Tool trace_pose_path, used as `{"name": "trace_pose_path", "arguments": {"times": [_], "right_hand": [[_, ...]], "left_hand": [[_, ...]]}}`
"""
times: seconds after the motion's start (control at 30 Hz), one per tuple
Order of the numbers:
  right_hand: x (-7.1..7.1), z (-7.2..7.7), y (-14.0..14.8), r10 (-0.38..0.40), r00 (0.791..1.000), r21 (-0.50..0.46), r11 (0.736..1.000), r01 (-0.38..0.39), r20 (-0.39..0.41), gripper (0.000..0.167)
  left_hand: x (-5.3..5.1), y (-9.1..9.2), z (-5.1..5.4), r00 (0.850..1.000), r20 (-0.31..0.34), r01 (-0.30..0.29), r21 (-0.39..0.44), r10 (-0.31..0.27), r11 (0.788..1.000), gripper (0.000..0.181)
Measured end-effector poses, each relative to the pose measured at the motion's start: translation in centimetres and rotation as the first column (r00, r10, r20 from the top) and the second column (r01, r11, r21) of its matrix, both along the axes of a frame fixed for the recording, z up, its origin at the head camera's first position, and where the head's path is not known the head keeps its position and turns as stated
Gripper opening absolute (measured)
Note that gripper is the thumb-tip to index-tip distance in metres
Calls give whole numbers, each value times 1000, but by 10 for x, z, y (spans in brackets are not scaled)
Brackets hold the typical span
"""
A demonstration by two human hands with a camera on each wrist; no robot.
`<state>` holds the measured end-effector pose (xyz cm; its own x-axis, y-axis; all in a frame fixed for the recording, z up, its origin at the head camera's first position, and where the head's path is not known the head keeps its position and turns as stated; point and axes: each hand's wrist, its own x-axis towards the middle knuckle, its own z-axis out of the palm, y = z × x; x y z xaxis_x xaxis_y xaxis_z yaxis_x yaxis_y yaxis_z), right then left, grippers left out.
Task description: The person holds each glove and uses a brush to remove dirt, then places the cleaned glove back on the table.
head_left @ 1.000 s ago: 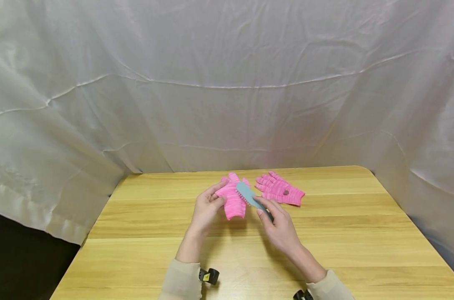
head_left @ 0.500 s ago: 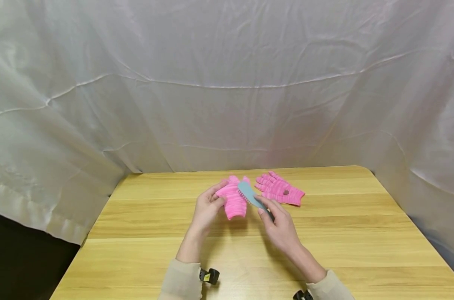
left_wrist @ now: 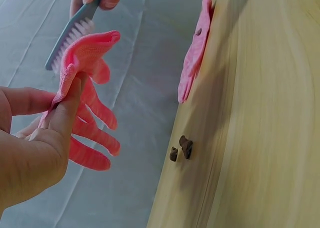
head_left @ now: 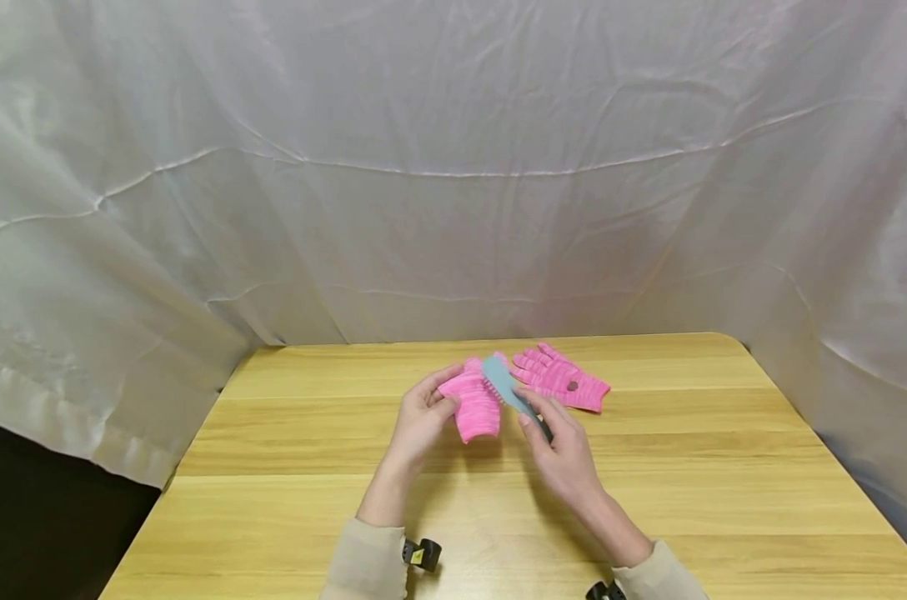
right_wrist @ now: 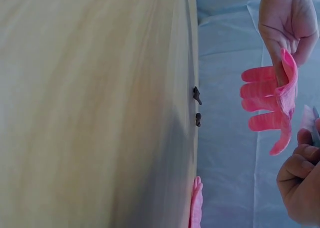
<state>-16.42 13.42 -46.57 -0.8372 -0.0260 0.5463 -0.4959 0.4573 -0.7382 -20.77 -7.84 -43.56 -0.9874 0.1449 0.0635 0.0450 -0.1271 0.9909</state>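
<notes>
Your left hand [head_left: 418, 425] pinches the left side of a raised pink glove [head_left: 474, 412] between thumb and fingers near the centre of the head view, while your right hand [head_left: 563, 454], lower right of it, has its fingers closed round the handle of a blue-grey brush [head_left: 502, 382]. That brush's long axis runs from lower right to upper left, its head over the glove's right edge, bristles facing left, so the glove lies up and left of your right grip; your left hand is the nearer. Just right of the brush, a second glove [head_left: 587, 390] lies on the table [head_left: 303, 517]. From the left wrist, the held glove is at left, cuff uppermost, fingers slanting to lower right; whether the bristles touch it cannot be told. Two dark lumps [left_wrist: 185, 147] sit below centre. From the right wrist, the held glove's fingers point left at upper right, below your left hand; the right edge crops the brush.
</notes>
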Motion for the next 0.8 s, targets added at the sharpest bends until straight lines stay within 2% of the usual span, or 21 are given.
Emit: {"name": "trace_pose_path", "arguments": {"times": [0.2,0.47,0.8], "right_hand": [[0,0,-1,42,999,51,998,-42,18,37],[0,-1,-1,27,997,62,998,-31,68,38],[-1,-1,1,-13,998,103,995,7,60,39]], "left_hand": [[0,2,0,1000,-11,14,-10,-14,1000,49],[0,1,1,1000,13,2,-9,-2,1000,50],[1,0,3,1000,13,1,29,-2,1000,50]]}}
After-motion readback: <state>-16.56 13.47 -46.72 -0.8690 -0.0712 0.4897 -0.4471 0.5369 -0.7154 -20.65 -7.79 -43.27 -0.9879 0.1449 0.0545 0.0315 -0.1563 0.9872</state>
